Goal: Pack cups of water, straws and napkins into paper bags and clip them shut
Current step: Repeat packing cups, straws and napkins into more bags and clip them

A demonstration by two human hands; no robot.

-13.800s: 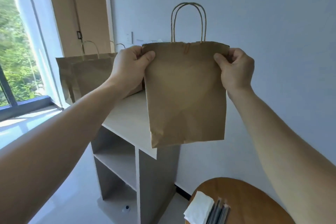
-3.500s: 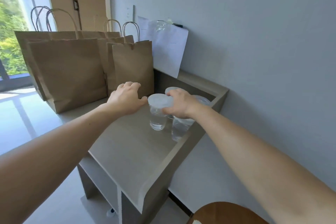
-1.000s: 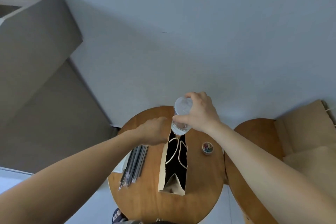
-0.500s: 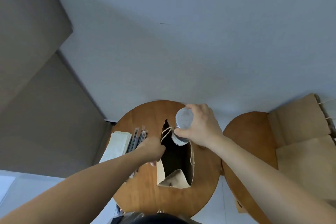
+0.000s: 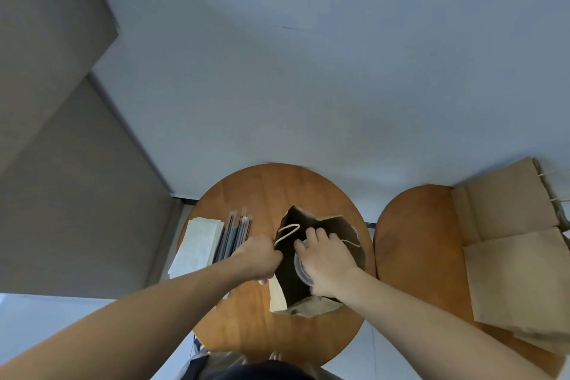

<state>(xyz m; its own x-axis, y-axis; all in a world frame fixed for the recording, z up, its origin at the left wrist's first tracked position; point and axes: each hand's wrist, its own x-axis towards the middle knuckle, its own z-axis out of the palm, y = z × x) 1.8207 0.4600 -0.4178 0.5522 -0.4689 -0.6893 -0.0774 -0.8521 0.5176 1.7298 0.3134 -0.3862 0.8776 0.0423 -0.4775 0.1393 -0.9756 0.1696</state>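
An open brown paper bag (image 5: 308, 307) stands on a round wooden table (image 5: 262, 191), seen from straight above. My right hand (image 5: 327, 259) reaches into the bag's mouth and grips a clear lidded cup of water (image 5: 300, 267) by its top, the cup down inside the bag. My left hand (image 5: 257, 257) pinches the bag's left rim near one twine handle (image 5: 287, 233) and holds the mouth wide. Left of the bag lie several wrapped straws (image 5: 236, 236) and a stack of white napkins (image 5: 197, 245).
A second round wooden table (image 5: 413, 241) stands close on the right with flat paper bags (image 5: 518, 271) lying on it. A grey cabinet (image 5: 61, 148) rises at the left. The pale wall runs behind both tables.
My right hand has lowered the cup from above the bag's rim down into the bag. My left hand still holds the rim, and the mouth is spread wider.
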